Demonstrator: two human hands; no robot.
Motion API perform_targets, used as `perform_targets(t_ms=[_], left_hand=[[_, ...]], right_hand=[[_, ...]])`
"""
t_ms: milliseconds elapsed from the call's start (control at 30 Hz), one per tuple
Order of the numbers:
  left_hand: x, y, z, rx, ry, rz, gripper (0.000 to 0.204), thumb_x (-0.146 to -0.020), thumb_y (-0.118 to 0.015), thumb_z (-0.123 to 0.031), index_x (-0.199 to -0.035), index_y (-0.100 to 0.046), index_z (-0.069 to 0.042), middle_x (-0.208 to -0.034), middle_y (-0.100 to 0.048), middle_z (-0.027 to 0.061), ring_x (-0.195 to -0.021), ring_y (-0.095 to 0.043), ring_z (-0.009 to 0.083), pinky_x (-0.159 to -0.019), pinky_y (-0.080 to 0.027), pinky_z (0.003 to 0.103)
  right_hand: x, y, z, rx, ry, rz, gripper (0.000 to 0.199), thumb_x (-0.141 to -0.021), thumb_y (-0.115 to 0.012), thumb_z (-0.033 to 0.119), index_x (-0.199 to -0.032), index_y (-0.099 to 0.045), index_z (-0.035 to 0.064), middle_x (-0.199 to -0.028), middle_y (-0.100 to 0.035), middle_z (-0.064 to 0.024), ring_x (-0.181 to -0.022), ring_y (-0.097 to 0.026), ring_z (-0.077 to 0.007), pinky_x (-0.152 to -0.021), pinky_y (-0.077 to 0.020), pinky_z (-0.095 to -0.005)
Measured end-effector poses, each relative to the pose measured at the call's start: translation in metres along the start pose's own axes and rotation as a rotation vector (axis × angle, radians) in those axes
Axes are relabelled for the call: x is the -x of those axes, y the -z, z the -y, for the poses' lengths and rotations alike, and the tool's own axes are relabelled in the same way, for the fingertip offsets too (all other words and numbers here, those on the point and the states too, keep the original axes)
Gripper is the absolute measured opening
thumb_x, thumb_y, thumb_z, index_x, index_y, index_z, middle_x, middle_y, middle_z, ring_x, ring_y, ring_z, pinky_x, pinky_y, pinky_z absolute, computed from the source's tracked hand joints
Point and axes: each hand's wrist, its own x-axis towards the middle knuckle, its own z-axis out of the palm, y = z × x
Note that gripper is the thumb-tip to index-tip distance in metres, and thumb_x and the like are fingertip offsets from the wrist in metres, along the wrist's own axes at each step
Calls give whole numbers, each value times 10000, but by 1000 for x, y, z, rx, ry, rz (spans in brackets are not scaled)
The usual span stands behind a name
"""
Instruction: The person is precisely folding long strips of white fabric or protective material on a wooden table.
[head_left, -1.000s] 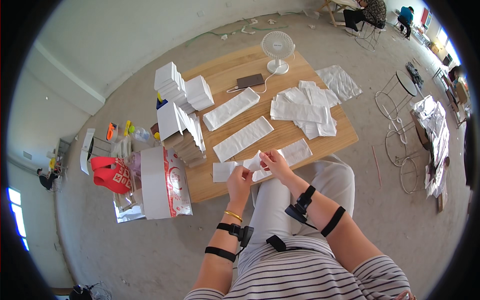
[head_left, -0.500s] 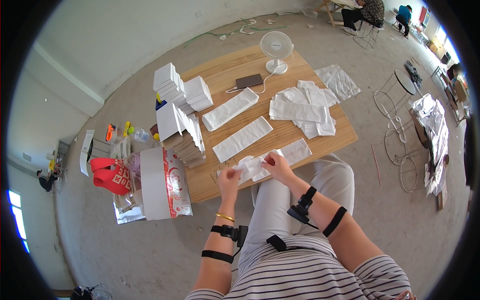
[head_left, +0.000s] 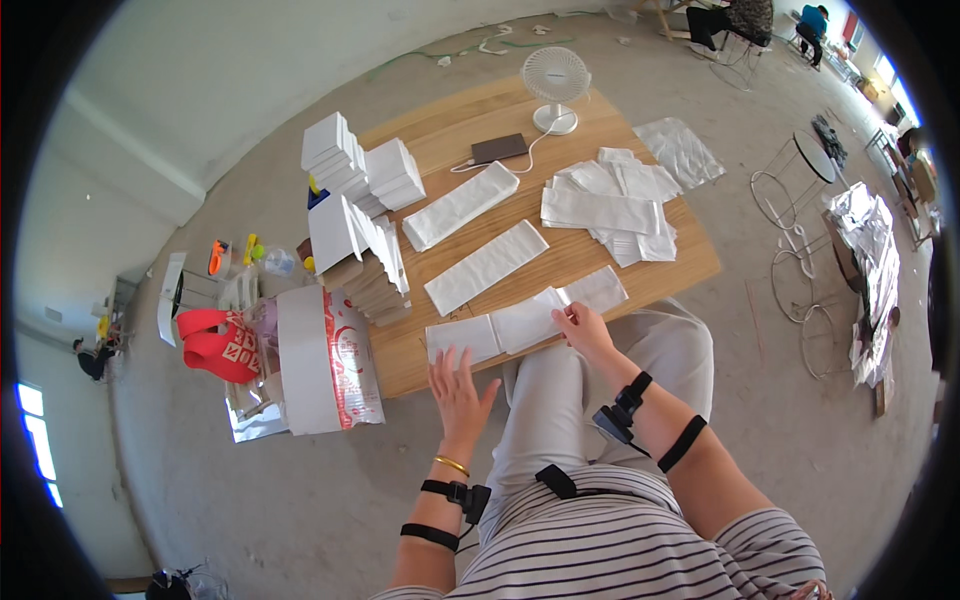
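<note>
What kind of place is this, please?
Probably a simple workshop: white strips and white stacks lie on a wooden table, and other people sit farther back in the same bare room.

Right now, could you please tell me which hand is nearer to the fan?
Right. The right hand is at the table's near edge, across from the fan; the left hand is farther left and closer to the body.
</note>
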Motion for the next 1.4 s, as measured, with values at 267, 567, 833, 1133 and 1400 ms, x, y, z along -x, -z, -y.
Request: perform_targets(t_ms=[267, 567, 833, 1133, 1400], left_hand=[[9, -12, 7, -149, 0, 375, 937, -792, -771, -337, -1542, -258, -107, -1604, -185, 175, -1486, -132, 401, -1199, -57, 574], [12, -14, 10, -178, 7, 382, 957, -788, -777, -325, -1549, -238, -111, -1608, -163, 176, -1488, -127, 393, -1193, -70, 585], [-44, -4, -7, 72, -63, 117, 775, -912, -645, -358, -1537, -272, -90, -1596, -165, 213, -1468, -161, 437, -1167, -133, 615], [-141, -50, -19, 81, -91, 128, 583, -971, -566, -343, -1444, -399, -46, -1538, -309, 231, -1443, -238, 436, -1170, -188, 592], [-89, -63, -72, 99, -438, 369, 683, -963, -558, -398, -1498, -323, -45, -1581, -249, 206, -1470, -208, 396, -1188, -175, 553]], right_hand=[[4, -4, -2, 277, 12, -142, 219, -824, -683, 308, -874, -662, 96, -817, -698, -69, -809, -676, -284, -702, -525, -402], [7, -1, 3, 378, 56, -175, 227, -845, -691, 313, -886, -605, 107, -801, -687, -81, -789, -669, -291, -670, -506, -420], [9, 27, 2, 256, 65, -320, 200, -866, -670, 266, -944, -571, 109, -756, -651, -77, -749, -655, -276, -648, -496, -404], [9, 38, -14, 253, 298, -407, 168, -820, -682, 162, -954, -625, 79, -915, -629, -112, -918, -614, -293, -785, -490, -412], [-16, 72, -35, 407, 169, -654, 302, -770, -754, 199, -1010, -633, 62, -1090, -569, -123, -1078, -530, -332, -896, -436, -437]])
